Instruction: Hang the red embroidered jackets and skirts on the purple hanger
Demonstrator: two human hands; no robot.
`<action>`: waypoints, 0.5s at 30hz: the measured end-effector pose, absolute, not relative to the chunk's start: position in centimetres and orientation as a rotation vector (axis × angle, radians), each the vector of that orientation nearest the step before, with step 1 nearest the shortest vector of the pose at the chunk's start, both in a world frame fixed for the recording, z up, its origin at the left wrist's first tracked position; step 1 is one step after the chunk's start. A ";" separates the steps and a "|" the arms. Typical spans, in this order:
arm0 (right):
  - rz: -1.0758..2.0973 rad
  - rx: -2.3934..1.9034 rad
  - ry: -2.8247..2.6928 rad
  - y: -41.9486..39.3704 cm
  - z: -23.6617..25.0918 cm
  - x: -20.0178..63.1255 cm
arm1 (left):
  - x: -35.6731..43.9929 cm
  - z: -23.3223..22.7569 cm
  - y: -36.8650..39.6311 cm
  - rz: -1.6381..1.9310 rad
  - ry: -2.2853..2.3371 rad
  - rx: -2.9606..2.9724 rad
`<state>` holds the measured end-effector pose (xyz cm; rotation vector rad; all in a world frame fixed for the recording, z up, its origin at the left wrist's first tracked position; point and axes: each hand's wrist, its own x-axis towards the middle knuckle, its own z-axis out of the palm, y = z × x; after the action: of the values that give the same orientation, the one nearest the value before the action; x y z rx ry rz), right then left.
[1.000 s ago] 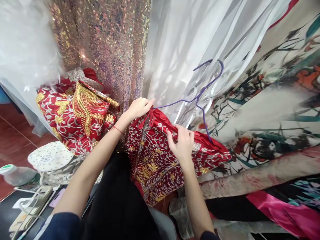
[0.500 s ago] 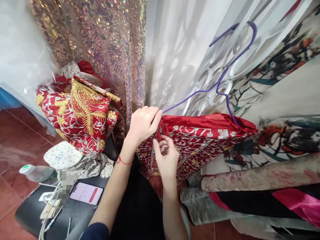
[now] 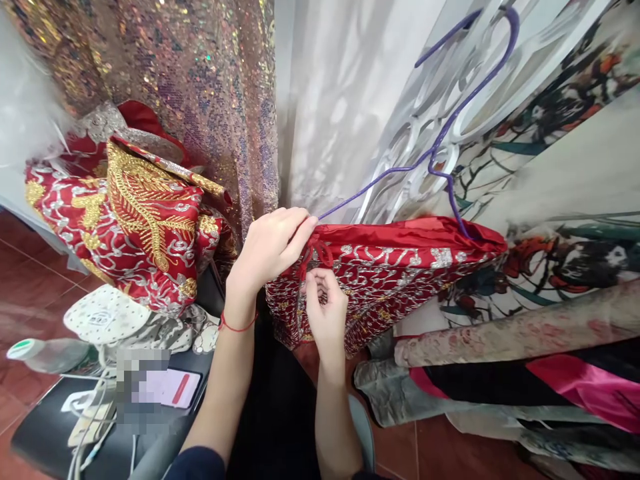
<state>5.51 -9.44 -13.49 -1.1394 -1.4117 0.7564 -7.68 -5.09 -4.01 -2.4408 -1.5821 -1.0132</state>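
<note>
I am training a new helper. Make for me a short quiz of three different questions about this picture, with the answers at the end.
1. True or false: the red embroidered garment hangs on a purple wire hanger.
2. What does the left hand pinch? A) the water bottle B) the garment's top edge at the hanger's end C) the phone
3. Fill in: the right hand fingers the red ____ at the garment's edge.

Key: 1 true. 2 B. 3 cord; the red cord hangs just below the left hand's fingertips.
</note>
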 end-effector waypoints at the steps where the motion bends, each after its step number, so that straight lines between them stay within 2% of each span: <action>1: 0.755 -1.120 -1.387 -9.4 -13.5 5.4 | -7.7 -4.0 -5.1 -1.027 -1.575 -2.456; 15: 0.740 -1.064 -1.312 -8.8 -12.1 3.2 | -8.4 -4.3 -5.3 -1.091 -1.476 -2.554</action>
<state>3.17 -8.80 -12.13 -1.0640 -1.3121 0.7403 -8.44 -5.32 -4.31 -2.5544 -1.4765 -1.0913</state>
